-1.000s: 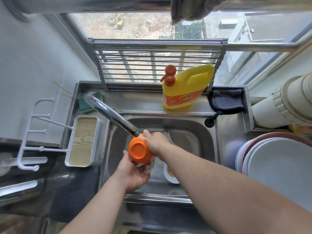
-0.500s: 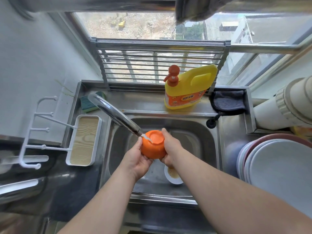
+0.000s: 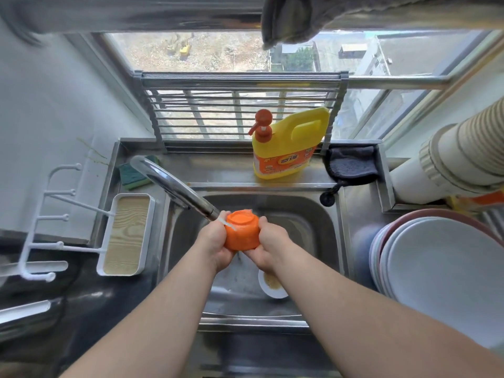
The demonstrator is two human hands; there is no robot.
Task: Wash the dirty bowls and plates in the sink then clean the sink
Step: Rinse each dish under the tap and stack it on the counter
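An orange bowl (image 3: 242, 232) is held upside down over the steel sink (image 3: 308, 214), its base up under the running faucet (image 3: 177, 186). My left hand (image 3: 215, 241) grips its left side and my right hand (image 3: 270, 245) grips its right side. Water from the spout strikes the bowl's base. Below my right wrist, a small white dish (image 3: 272, 287) with brown residue lies on the sink floor, partly hidden.
A yellow detergent bottle (image 3: 289, 148) with a red pump stands on the back ledge beside a dark cloth (image 3: 351, 166). A green sponge (image 3: 131, 173) lies at the back left. Stacked plates (image 3: 441, 268) sit at the right, a white tray (image 3: 128, 236) at the left.
The bowl has been turned from tilted sideways to base up under the stream. My left hand rose from beneath the bowl to its left side; my right hand shifted to its right side.
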